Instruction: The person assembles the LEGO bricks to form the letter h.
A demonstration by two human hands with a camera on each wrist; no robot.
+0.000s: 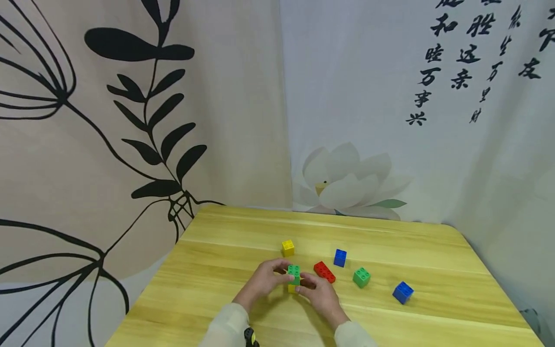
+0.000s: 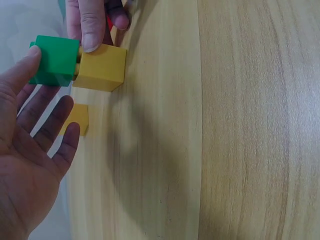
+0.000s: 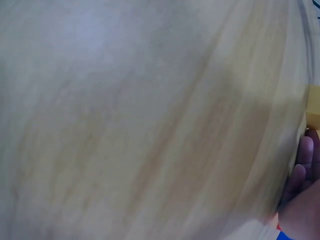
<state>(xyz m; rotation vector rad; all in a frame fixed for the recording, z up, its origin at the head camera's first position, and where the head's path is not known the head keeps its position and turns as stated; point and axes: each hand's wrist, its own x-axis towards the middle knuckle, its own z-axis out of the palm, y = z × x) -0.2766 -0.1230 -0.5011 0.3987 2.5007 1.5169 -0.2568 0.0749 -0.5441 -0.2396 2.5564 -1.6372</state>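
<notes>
A green block [image 1: 294,273] sits on a yellow block [image 1: 292,289]; in the left wrist view the green block [image 2: 56,59] and yellow block [image 2: 102,66] join with a narrow gap showing studs. My left hand [image 1: 270,279] pinches the green block between thumb and fingers, its other fingers [image 2: 50,122] spread loosely. From the other side my right hand [image 1: 320,295] holds the yellow block, a fingertip on its face. The right wrist view catches only part of that hand [image 3: 305,185] and a yellow block [image 3: 314,106] at the right edge.
Behind the hands on the wooden table [image 1: 208,250] stands another yellow block [image 1: 288,248]. To the right lie a red block [image 1: 324,272], a blue block [image 1: 340,258], a green block [image 1: 362,277] and, farthest right, another blue block [image 1: 403,292].
</notes>
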